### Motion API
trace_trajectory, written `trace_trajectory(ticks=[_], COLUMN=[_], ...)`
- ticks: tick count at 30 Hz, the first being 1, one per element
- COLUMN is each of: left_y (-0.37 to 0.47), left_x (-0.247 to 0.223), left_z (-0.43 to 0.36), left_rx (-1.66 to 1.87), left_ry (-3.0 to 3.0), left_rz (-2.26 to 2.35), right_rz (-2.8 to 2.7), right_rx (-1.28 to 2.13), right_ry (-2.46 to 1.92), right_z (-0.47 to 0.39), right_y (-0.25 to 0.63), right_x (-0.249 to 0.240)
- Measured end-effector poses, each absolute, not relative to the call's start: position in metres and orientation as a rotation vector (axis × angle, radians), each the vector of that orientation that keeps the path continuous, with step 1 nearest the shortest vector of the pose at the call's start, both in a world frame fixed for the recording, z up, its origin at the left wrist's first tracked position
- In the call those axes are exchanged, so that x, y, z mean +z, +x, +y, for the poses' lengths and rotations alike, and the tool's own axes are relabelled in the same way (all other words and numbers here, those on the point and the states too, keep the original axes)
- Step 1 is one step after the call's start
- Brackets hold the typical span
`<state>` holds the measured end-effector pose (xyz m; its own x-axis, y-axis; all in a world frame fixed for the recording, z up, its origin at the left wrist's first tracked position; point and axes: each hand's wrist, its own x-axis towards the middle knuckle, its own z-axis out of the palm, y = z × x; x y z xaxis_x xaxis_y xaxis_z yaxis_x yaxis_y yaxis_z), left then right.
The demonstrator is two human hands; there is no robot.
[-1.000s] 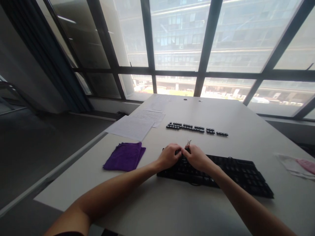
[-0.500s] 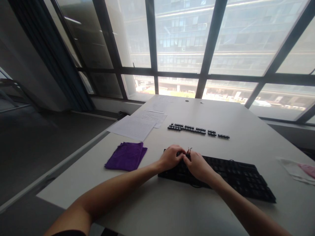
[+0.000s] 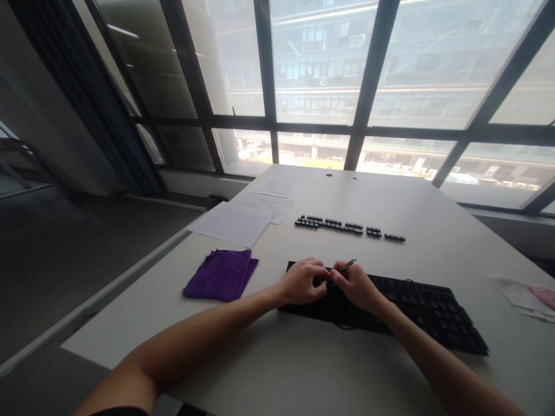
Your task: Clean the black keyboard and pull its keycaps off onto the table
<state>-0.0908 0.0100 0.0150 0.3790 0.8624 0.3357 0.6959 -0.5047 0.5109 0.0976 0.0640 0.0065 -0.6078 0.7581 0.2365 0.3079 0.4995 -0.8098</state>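
A black keyboard (image 3: 416, 300) lies slantwise on the white table. Over its left part is my left hand (image 3: 304, 281), fingers curled and thumb bent toward the index finger; whether anything small is between them is hidden. My right hand (image 3: 353, 284) is closed around a small, thin metallic tool (image 3: 348, 265) whose end sticks out above the fingers. The fingertips of both hands meet or nearly meet over the keyboard's upper left part. Beyond the keyboard, several loose black keycaps (image 3: 342, 227) stand in rows.
A folded purple cloth (image 3: 221, 275) lies left of the keyboard. Paper sheets (image 3: 236, 224) spread along the table's left side. At the right edge is a white and pink cloth (image 3: 520, 297). Large windows stand behind the white table (image 3: 260, 358).
My right hand has shifted slightly right, and the tool in it now leans to the right. The fingers of my left hand have moved a little. The camera view has shifted slightly.
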Motion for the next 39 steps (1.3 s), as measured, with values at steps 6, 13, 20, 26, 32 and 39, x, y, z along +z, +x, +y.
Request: trace_trajectory(ticks=[6, 13, 20, 26, 32, 39], left_y=[-0.091, -0.091, -0.093, -0.095, -0.092, -0.093], left_x=[0.01, 0.006, 0.007, 0.003, 0.004, 0.005], left_z=[0.014, 0.017, 0.016, 0.018, 0.018, 0.016], left_rx=[0.75, 0.852, 0.987, 0.973, 0.999, 1.112], left_ry=[2.338, 2.244, 2.202, 2.27, 2.28, 2.111], left_rz=[1.401, 1.379, 1.408, 1.431, 1.367, 1.358], right_rz=[-2.062, -1.767, -1.877, -2.028, -1.876, -1.855], right_rx=[1.051, 1.254, 1.105, 0.869, 0.925, 1.024], right_ry=[-0.901, -0.996, -0.902, -0.805, -0.915, -0.897], right_z=[0.066, 0.072, 0.062, 0.053, 0.058, 0.063], right_y=[0.098, 0.097, 0.097, 0.097, 0.096, 0.095], right_x=[-0.001, -0.003, -0.003, -0.002, -0.006, -0.006])
